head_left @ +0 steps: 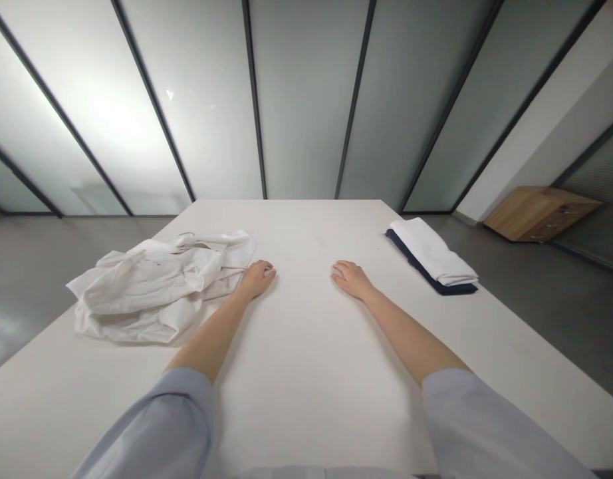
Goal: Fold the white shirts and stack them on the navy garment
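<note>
cabinet (543, 213) beyond table (306, 372), cloths (147, 286) (431, 253) flanking hands (257, 278) (353, 280)

White on white here, loose cloth (151, 286) by left edge of table (306, 372); right edge, white folded cloth (431, 249) over navy cloth (453, 290); sleeves (159, 426) plain blue-grey

Bright glare on left frosted panel (112, 116) – soft shadows – edges stretched
</note>
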{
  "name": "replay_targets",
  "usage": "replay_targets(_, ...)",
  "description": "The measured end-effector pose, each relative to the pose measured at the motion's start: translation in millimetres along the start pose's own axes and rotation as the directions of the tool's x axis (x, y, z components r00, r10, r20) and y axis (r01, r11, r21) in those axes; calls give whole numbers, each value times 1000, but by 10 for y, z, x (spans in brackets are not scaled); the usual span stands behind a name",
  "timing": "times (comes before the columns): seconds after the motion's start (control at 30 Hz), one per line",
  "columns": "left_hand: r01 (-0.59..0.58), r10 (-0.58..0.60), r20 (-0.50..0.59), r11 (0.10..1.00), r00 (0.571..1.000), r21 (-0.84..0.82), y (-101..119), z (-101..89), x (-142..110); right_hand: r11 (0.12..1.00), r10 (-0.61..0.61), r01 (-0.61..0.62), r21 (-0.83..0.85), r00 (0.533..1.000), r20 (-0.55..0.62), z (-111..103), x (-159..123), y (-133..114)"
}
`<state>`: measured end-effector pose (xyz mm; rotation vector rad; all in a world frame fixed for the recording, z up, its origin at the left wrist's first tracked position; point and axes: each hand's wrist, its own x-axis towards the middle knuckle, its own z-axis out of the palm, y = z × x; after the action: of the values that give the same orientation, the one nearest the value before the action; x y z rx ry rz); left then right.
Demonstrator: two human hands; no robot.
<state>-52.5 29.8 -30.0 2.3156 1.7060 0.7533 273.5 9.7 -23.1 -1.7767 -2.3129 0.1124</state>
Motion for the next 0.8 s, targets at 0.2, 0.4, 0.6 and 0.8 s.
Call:
replay_targets(0.2,-25,17,64,991,998,132,150,-161,-86,999,-34,34,-12,998,-52,42,4,10)
replay_targets(0.4,-6,12,-15,945,1000,328,270,-621,-89,999,-44,43,-27,997,-69,65,20,25)
replay_targets(0.6,194,-218,-23,814,976,548,-128,-1267,-136,998,-40,37,-43,998,-56,51,33,-5)
replay_targets(0.8,286,-382,90,809,920,513,-734,-1519,-281,998,-50,47,-37,996,-75,87,48,20)
